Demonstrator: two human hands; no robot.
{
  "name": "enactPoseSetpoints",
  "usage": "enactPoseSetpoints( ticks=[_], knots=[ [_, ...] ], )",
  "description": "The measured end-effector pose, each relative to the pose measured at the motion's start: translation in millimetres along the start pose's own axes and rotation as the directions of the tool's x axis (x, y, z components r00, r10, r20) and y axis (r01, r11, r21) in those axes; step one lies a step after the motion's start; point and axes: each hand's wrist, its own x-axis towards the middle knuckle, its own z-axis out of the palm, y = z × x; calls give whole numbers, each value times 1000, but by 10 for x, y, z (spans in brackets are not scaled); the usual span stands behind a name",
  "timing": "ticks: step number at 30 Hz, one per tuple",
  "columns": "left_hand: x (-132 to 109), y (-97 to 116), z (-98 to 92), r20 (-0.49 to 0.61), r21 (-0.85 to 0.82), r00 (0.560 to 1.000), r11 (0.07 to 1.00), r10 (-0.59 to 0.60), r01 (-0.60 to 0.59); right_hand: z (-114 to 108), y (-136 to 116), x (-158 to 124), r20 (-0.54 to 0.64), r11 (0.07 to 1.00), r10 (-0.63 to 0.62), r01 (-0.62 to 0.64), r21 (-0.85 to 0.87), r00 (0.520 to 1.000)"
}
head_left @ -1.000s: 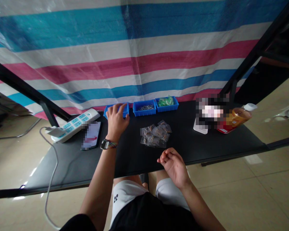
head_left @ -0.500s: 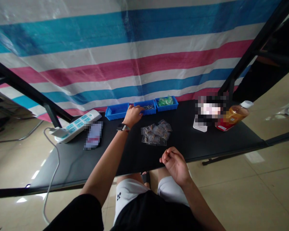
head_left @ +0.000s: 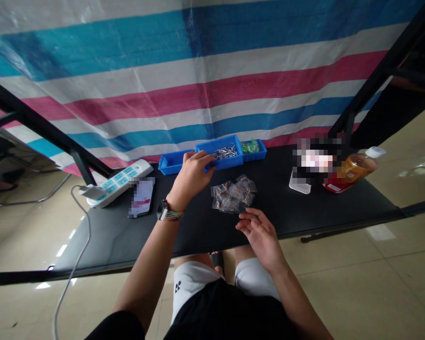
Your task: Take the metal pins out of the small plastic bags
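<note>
My left hand (head_left: 192, 177), with a watch and a braided band at its wrist, is closed on the near left edge of the middle blue bin (head_left: 230, 162). That bin is raised in front of its neighbours and holds a heap of small silvery screws or pins (head_left: 225, 151). My right hand (head_left: 261, 236) hovers palm up over the table's front edge, fingers apart and slightly curled, with nothing visible in it. Just beyond its fingertips lies a pile of small clear plastic bags (head_left: 233, 194) with little copper-coloured and dark parts inside.
To the left stands another blue bin (head_left: 172, 163); to the right, one with green packets (head_left: 250, 146). A power strip (head_left: 122, 182) and a phone (head_left: 142, 196) lie on the left of the black table (head_left: 198, 231). A drink bottle (head_left: 357, 170) is at the right.
The middle bin has come up and toward me in my left hand, partly covering the right bin. My right hand's fingers have spread a little.
</note>
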Motion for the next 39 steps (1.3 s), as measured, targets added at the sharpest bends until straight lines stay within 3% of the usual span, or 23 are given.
enactPoseSetpoints(
  ticks=[3,5,10,13,16,18,21,23,25,32,39],
  knots=[
    [-135,459,-94,-25,-113,996,990,82,-85,106,-88,124,-69,994,-104,105,15,992],
    [-240,774,-56,-16,-180,991,974,135,-136,171,-149,221,-112,982,-179,184,43,978],
    [-530,1428,275,33,-306,979,934,201,-181,164,-222,329,-240,964,-243,263,51,940],
    [-692,1581,445,-8,-332,974,918,227,-217,36,-264,322,-376,972,-191,228,56,907],
    [-774,1448,558,-46,-411,969,880,241,-239,-113,-373,336,-454,977,-137,194,82,880],
    [-752,1223,655,-25,-396,987,905,161,-157,-195,-470,358,-485,978,-138,196,70,863],
    [-619,831,848,144,-239,985,969,91,-54,-267,-598,388,-467,985,-130,167,38,874],
    [-517,628,973,277,-187,954,981,112,-61,-284,-658,406,-434,991,-110,134,25,894],
    [-452,508,1071,342,-171,928,981,149,-94,-293,-701,426,-377,993,-100,113,13,921],
    [-504,461,1209,257,-20,940,973,227,-229,-458,-819,528,-391,992,-123,122,-27,912],
    [-413,356,1210,208,11,968,989,140,-145,-461,-888,717,-481,989,-140,94,-117,866]
  ],
)
